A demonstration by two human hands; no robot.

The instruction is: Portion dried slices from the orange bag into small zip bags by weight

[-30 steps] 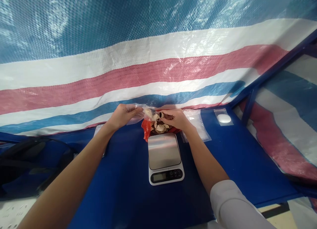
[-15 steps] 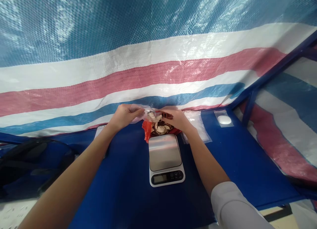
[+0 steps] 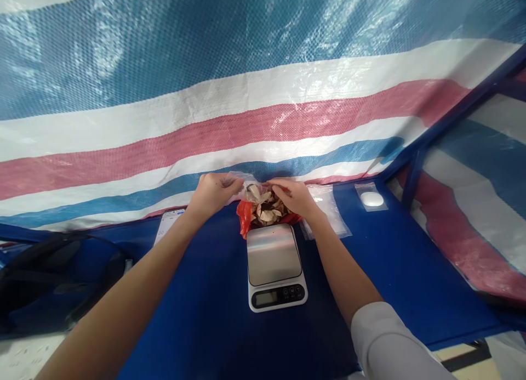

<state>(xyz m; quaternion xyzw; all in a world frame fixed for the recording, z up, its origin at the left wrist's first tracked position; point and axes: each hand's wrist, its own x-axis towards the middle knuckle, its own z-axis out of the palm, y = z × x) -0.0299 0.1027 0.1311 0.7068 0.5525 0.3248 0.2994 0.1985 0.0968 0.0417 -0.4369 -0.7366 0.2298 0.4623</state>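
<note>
My left hand (image 3: 214, 194) is closed, pinching the edge of a clear plastic bag (image 3: 245, 179) between thumb and fingers. Pale pieces show under the clear film. Below lies an open red plastic bag (image 3: 244, 215) full of dried, curled brown and cream pieces (image 3: 269, 211), which look like dried mushroom slices. At that heap's right side is my right hand (image 3: 295, 198), its thumb and fingers drawn together by the clear bag's right edge; what they grip is hidden. A digital kitchen scale (image 3: 274, 254) with a bare steel plate stands just in front of the red bag.
Flat clear bags (image 3: 326, 207) lie right of my right hand. Further right, a white rounded object (image 3: 371, 199) rests on a small clear bag. A phone (image 3: 167, 224) lies behind my left forearm, with a black strapped item (image 3: 61, 270) further left. Striped sheeting (image 3: 246, 117) rises behind the blue surface.
My right hand has shifted up slightly from the dried pieces toward the clear bag's edge, and its fingers have drawn together. My left hand keeps its pinch and has moved slightly right.
</note>
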